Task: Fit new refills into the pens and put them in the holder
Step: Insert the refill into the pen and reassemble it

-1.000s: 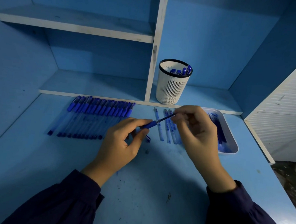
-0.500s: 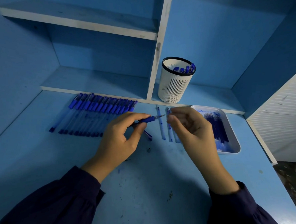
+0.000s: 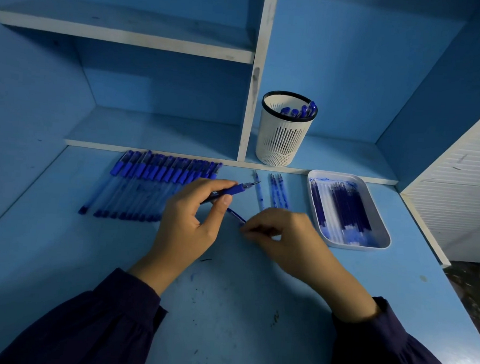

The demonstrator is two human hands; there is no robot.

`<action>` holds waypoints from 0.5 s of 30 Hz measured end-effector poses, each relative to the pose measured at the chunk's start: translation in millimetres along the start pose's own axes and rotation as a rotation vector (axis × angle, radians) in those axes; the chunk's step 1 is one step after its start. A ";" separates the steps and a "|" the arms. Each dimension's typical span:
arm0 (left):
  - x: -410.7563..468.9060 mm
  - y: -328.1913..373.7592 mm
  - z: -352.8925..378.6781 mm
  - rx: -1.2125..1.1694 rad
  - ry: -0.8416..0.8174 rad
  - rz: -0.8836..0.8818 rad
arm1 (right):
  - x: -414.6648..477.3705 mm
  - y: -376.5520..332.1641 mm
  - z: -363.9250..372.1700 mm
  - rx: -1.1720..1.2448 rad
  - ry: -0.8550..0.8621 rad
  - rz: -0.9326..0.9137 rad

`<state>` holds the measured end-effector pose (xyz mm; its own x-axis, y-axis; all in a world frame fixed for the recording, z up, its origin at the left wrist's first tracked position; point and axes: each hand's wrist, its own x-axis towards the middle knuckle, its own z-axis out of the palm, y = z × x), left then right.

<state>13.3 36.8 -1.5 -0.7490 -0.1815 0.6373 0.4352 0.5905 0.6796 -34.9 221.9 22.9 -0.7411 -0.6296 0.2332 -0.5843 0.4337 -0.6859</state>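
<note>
Now the left hand (image 3: 186, 223) pinches the pen (image 3: 234, 190) just above the desk (image 3: 226, 306), tip slanting up-right toward the loose refills (image 3: 278, 189), with bare desk toward the near edge, while the right hand (image 3: 286, 237), earlier beside that tip, has dropped to a small blue piece (image 3: 235, 214), its curled fingers' hold unclear.

Light-blue painted desk top (image 3: 225, 334), flecked with dark ink marks. On it we see, at the back left, a close row of clear-barrelled pens with blue caps (image 3: 149, 188). Right of centre lie a few loose thin refills (image 3: 278, 192), and at the right a white rectangular plastic tray (image 3: 380, 239) of dark-blue refills. On the low blue shelf (image 3: 152, 132) behind stands a white slotted plastic pen holder (image 3: 282, 139).
</note>
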 end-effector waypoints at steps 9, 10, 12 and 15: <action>-1.4 -1.5 2.2 0.018 -0.054 0.041 | 3.1 -11.6 -18.3 0.443 0.462 0.004; -1.5 -1.9 2.1 0.025 -0.056 0.049 | 2.9 -12.0 -17.1 0.432 0.466 -0.006; -1.6 -2.7 2.2 0.037 -0.061 0.067 | 3.2 -10.3 -14.8 0.389 0.452 -0.018; -1.4 -2.6 2.5 0.042 -0.077 0.088 | 3.0 -6.9 -11.4 0.297 0.404 -0.027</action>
<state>11.9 37.5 -5.0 -0.7461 -0.0675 0.6625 0.4806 0.6340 0.6058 -36.8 224.3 36.2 -0.8301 -0.3128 0.4617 -0.5293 0.1813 -0.8288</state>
